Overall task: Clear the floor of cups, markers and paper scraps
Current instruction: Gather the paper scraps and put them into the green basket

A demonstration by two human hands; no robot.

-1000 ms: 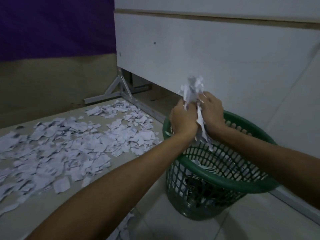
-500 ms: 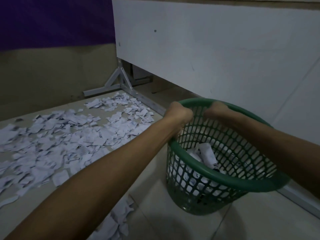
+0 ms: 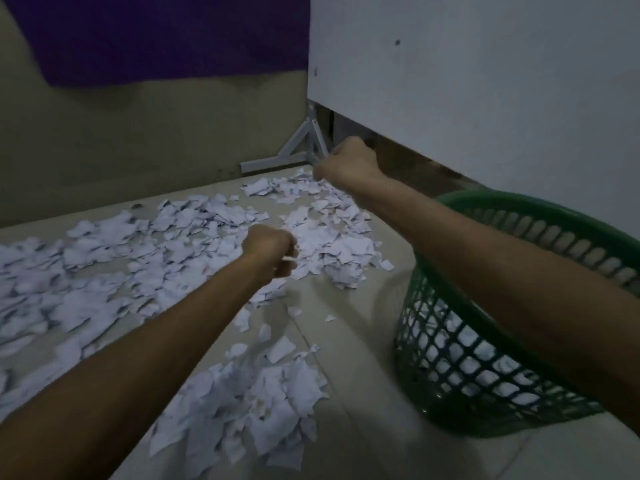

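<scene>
Torn white paper scraps (image 3: 180, 237) cover the tiled floor in a wide spread, with a smaller heap (image 3: 263, 407) close to me. A green plastic mesh basket (image 3: 519, 216) stands at the right and holds more scraps (image 3: 460, 358). My left hand (image 3: 268, 249) hovers over the middle of the spread with its fingers curled, and a thin white scrap shows between thumb and fingers. My right hand (image 3: 346, 161) reaches further, to the far edge of the scraps, knuckles toward me. Its fingers are hidden behind the back of the hand. My right forearm crosses above the basket's rim.
A white board panel (image 3: 485, 81) stands upright behind the basket, on a grey metal bracket foot (image 3: 294, 152) just beyond my right hand. A beige wall with a purple cloth (image 3: 166, 36) closes the far side. Bare tiles (image 3: 360, 341) lie between the near heap and the basket.
Both hands held a wad of scraps above the basket, lowered it inside, then left the basket and swung left. They now reach out over the scraps on the floor.
</scene>
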